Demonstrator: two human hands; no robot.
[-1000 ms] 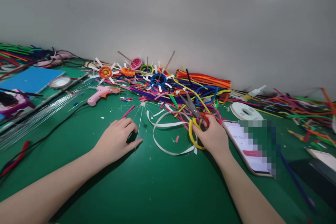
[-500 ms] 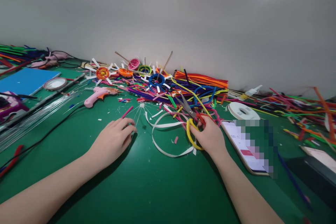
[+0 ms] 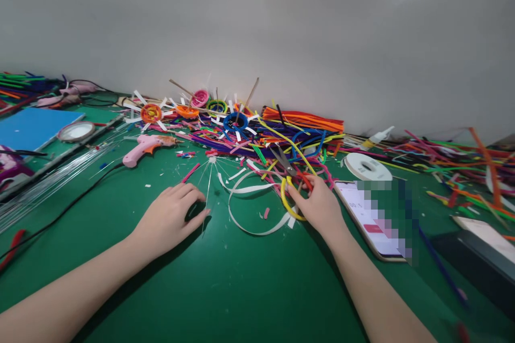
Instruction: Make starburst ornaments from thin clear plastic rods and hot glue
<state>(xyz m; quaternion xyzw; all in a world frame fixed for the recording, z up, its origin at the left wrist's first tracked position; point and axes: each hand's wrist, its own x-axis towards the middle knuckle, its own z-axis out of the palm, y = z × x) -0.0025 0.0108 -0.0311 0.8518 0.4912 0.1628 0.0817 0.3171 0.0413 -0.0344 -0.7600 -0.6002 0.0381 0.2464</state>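
Note:
My right hand (image 3: pixel 322 204) grips a pair of scissors (image 3: pixel 290 168) with red handles, blades pointing away toward the pile. A yellow ring (image 3: pixel 284 204) also sits at its thumb and fingers, and a loop of white ribbon (image 3: pixel 245 233) runs from beside it across the table. My left hand (image 3: pixel 171 217) holds nothing; its fingers are curved, with the thumb apart from them. Close to its fingertips, thin clear strands (image 3: pixel 208 185) fan out from a small white piece (image 3: pixel 212 159). Whether a fingertip touches a strand, I cannot tell.
A pink glue gun (image 3: pixel 139 153) lies at left, its black cord (image 3: pixel 80 201) crossing the table. Behind are small woven bowls (image 3: pixel 235 122) with white strips and heaped pipe cleaners (image 3: pixel 301 118). At right are a ribbon spool (image 3: pixel 350 165), a phone (image 3: pixel 372 233) and a glue bottle (image 3: pixel 378 138).
My left thumb has moved away from the fingers, widening the gap between them. The right hand keeps its hold on the scissors. The whole view has shifted slightly.

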